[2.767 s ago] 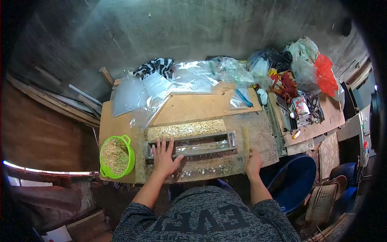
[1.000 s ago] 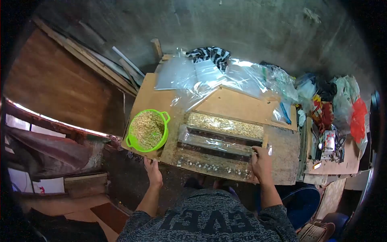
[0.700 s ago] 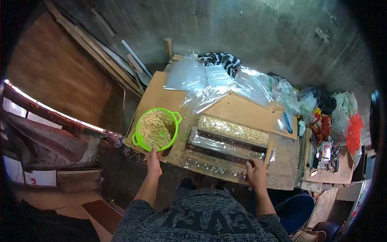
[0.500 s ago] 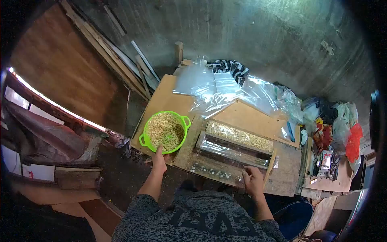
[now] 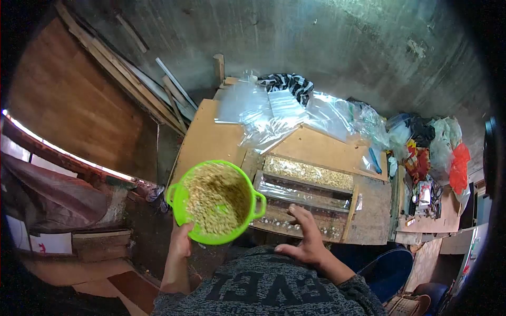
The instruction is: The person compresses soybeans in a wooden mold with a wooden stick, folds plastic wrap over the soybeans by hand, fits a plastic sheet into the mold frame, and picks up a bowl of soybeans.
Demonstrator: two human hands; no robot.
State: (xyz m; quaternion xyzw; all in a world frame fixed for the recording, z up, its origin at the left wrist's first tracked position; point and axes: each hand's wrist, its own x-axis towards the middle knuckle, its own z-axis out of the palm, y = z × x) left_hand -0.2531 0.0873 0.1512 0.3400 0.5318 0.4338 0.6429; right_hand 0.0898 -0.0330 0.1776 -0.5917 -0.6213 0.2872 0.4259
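My left hand [image 5: 182,240] grips the near rim of a lime-green two-handled basin [image 5: 182,203]. Its fingers are mostly hidden under the basin, which is raised and tilted toward me. Pale bean-like grains [image 5: 211,195] fill much of it, with green bottom showing in one spot. To the right of the basin, my right hand [image 5: 307,239] is open in the air, thumb and fingers apart. Beyond that hand lies a wooden mould [image 5: 295,196] with clear film over it, and behind it a long strip of similar grains [image 5: 308,174] under film.
Stacked clear plastic sheets [image 5: 271,113] and a striped black-and-white cloth [image 5: 290,84] lie at the back of the wooden table [image 5: 203,131]. A blue pen-like tool [image 5: 375,160] rests at the right. Plastic bags [image 5: 445,134] and a red bag [image 5: 459,168] hang farther right.
The basin has come up off the table toward me and tilted, held in my left hand. My right hand has left the mould's near edge, moved left and spread its fingers.
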